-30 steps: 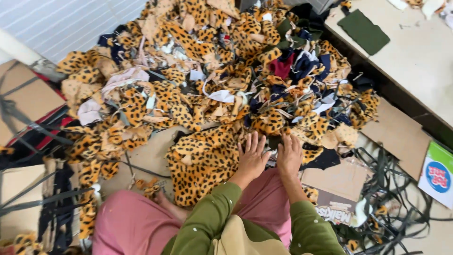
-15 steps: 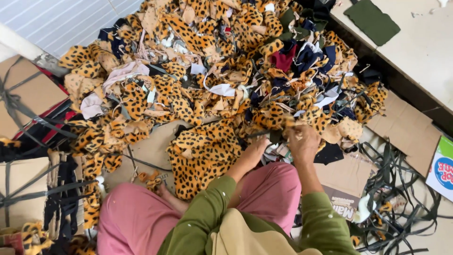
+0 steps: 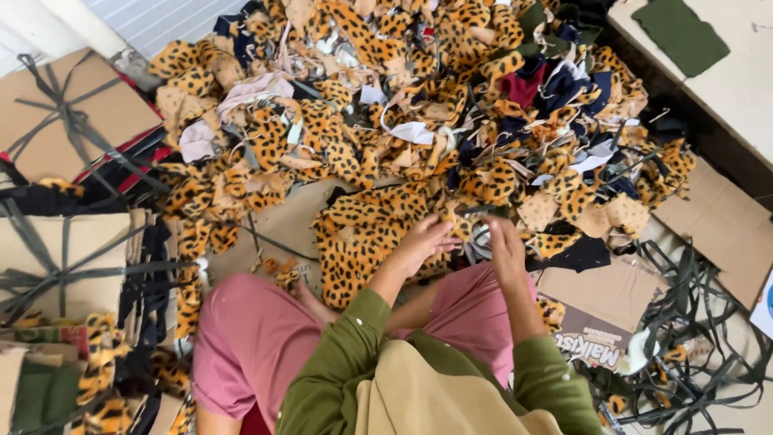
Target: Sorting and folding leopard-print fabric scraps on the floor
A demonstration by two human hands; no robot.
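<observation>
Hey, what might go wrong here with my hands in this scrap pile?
The left hand and right hand are pulling at the near edge of the leopard-print fabric scraps, so tangled pieces may drag along or the heap may slump toward you. Loose dark straps lie on the floor at your right and could snag a foot.

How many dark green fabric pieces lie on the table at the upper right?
1: a dark green fabric piece lies flat on the pale table, near its left edge at the top right of the view. The frame crops the table, so more may lie out of sight.
</observation>
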